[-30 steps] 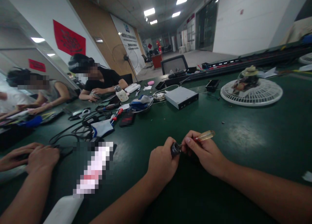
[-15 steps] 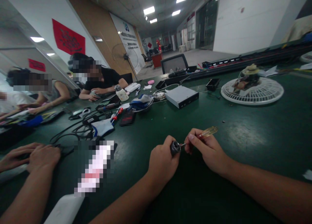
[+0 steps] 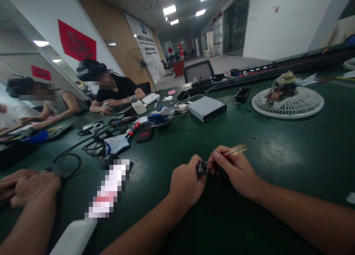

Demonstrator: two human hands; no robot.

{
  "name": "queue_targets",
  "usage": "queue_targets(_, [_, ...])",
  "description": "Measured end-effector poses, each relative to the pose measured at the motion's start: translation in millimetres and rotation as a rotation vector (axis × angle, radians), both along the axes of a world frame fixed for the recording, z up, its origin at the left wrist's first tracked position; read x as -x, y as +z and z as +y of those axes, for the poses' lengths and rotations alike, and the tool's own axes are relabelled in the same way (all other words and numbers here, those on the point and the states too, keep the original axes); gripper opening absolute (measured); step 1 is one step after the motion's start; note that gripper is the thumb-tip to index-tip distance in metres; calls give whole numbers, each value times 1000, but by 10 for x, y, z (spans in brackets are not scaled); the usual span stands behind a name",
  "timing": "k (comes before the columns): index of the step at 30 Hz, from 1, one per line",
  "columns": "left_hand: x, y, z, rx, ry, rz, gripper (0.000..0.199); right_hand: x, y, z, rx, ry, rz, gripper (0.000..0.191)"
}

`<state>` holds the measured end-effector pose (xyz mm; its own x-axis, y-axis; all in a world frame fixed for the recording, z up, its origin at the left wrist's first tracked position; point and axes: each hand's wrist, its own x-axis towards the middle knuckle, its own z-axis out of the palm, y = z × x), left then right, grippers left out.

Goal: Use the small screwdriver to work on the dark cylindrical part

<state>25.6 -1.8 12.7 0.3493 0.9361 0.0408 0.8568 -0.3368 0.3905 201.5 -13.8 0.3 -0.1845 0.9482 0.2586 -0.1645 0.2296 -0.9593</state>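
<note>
Low over the green tabletop, my left hand (image 3: 186, 179) is wrapped round a small dark cylindrical part (image 3: 201, 169) with a round opening at its end. My right hand (image 3: 233, 170) pinches a screwdriver (image 3: 236, 150) with a clear yellowish handle and a red section near the shaft. The shaft points left, its tip at the opening of the dark part. Whether the tip touches inside is hidden. Most of the part's body is covered by my left fingers.
A white fan grille with a motor (image 3: 288, 99) lies at the right. Ahead is a silver disc drive (image 3: 207, 109). A blurred-out phone-like object (image 3: 108, 192) and black cables (image 3: 73, 155) lie left. A co-worker's hands (image 3: 36, 186) rest at the left edge; other people sit beyond.
The dark part has turned slightly in my left hand, and my right fingers have shifted a little left towards it. The co-worker's hands at the left have moved left and down.
</note>
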Motion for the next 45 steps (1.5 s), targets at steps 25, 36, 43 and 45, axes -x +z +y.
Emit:
queue_targets(25, [-3,6,-19,7,22,28,12,8,-6,-5,12,38,-106,31])
queue_targets(36, [0,28,-37,7,48,47,12,1,-15,23,35,80,-21,33])
queue_targets(43, [6,17,-26,-22,41,43,13,17,-9,6,-11,33,-71,28])
queue_targets(45, [3,21,-27,-21,42,59,13,17,-17,13,-4,17,-89,28])
